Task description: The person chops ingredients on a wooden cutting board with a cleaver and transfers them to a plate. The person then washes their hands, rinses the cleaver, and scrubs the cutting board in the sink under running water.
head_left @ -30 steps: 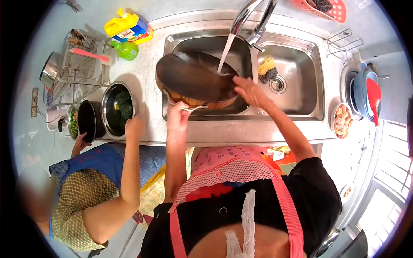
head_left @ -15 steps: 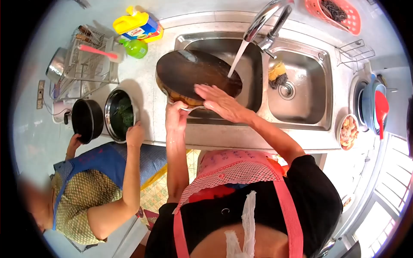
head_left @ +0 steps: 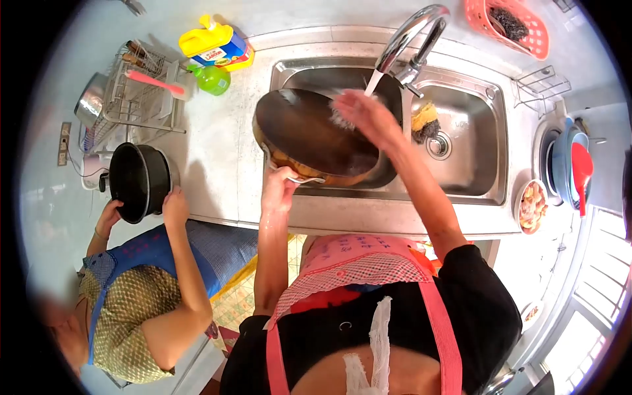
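A large dark wok (head_left: 309,128) is held tilted over the left sink basin (head_left: 289,69), its inside facing up. My left hand (head_left: 280,189) is closed around the wok's near rim at the metal loop handle. Above the wok's right side, my right hand (head_left: 370,118) reaches into the stream from the tap (head_left: 403,39). Its fingers point left, look stretched out and hold nothing I can see, though splashing water and motion blur them.
A yellow sponge and dark scourer (head_left: 425,123) lie in the right basin (head_left: 471,158). A bowl of meat pieces (head_left: 531,206) sits at right. Detergent bottle (head_left: 216,47) and green bottle (head_left: 212,80) stand behind. At left, a co-worker's hands hold a black pot (head_left: 131,184) beside a wire rack (head_left: 141,105).
My right hand has lifted off the wok and moved up and right into the water. The wok has shifted slightly right and down. The co-worker's bowl of greens is no longer visible.
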Tool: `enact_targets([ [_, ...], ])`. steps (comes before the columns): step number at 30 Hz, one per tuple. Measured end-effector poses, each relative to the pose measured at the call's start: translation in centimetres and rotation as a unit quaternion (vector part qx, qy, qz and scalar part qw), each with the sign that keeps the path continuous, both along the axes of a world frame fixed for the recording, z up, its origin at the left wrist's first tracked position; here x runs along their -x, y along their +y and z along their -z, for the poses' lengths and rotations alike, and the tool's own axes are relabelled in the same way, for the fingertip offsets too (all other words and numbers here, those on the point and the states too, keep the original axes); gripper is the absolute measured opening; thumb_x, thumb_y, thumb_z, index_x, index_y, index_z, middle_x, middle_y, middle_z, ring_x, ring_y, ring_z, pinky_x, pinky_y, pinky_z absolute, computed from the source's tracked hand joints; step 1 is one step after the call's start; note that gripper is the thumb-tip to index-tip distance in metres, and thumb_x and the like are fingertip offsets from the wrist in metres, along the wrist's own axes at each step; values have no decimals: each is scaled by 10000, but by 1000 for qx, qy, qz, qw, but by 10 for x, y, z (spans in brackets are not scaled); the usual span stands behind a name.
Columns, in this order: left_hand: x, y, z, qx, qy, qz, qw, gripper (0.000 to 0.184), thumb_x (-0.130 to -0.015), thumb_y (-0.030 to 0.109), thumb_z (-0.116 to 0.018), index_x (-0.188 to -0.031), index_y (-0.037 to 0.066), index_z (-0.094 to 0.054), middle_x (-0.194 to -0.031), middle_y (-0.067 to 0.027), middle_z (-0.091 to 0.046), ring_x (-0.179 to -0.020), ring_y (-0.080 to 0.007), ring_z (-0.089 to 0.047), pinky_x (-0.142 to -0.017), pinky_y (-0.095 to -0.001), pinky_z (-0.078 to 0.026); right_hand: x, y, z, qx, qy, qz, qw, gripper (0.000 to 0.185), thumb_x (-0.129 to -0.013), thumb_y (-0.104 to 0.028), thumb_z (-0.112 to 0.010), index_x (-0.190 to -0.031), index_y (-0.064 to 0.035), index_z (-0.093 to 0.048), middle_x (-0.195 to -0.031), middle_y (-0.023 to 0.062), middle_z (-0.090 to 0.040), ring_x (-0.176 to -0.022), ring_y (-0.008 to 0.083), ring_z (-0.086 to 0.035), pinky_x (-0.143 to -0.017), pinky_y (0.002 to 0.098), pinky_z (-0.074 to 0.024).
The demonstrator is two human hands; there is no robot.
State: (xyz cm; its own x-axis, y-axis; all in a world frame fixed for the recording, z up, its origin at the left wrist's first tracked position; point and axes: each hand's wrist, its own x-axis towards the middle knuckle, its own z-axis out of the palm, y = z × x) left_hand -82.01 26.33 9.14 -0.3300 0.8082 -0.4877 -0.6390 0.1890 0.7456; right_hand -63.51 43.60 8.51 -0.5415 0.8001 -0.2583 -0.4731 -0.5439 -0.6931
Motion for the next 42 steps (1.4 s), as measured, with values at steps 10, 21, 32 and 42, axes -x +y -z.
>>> enact_targets([
  [10, -19, -8, -32, 27, -54, 15, 998, 434, -636, -97, -481, -1062, -18, -512, -922, -86, -570, -778, -196, -584, -693, -292, -490, -75, 44, 32, -559, -703, 240, 369, 348, -823, -234, -619, -1142, -109, -557, -872, 160, -622, -695, 321, -598, -629, 400, -485],
  [21, -20, -42, -87, 38, -1, 61, 997, 522, -652, -68, -523, -1167, 7, -469, -998, -73, -567, -857, -179, -569, -743, -299, -475, -94, 74, 15, -616, -602, 90, 500, 418, -853, -306, -588, -1217, -106, -538, -1120, 139, -609, -965, 318, -610, -800, 401, -512],
  [32, -38, -74, -109, -47, 1, 181, 982, 453, -682, -42, -493, -1133, 1, -509, -979, -85, -604, -782, -166, -611, -656, -279, -524, -6, -105, -55, -558, -303, -63, 769, 561, -946, -356, -401, -1368, 9, -338, -1463, 178, -260, -1368, 279, -213, -1126, 397, -139],
  [42, -91, -65, -124, -129, -28, 252, 959, 561, -643, -69, -481, -1199, -2, -496, -1087, -55, -572, -952, -153, -544, -775, -241, -438, -179, -125, -30, -404, -540, 61, 736, 514, -975, -352, -332, -1404, -72, -294, -1429, 197, -314, -1350, 316, -253, -1114, 385, -180],
])
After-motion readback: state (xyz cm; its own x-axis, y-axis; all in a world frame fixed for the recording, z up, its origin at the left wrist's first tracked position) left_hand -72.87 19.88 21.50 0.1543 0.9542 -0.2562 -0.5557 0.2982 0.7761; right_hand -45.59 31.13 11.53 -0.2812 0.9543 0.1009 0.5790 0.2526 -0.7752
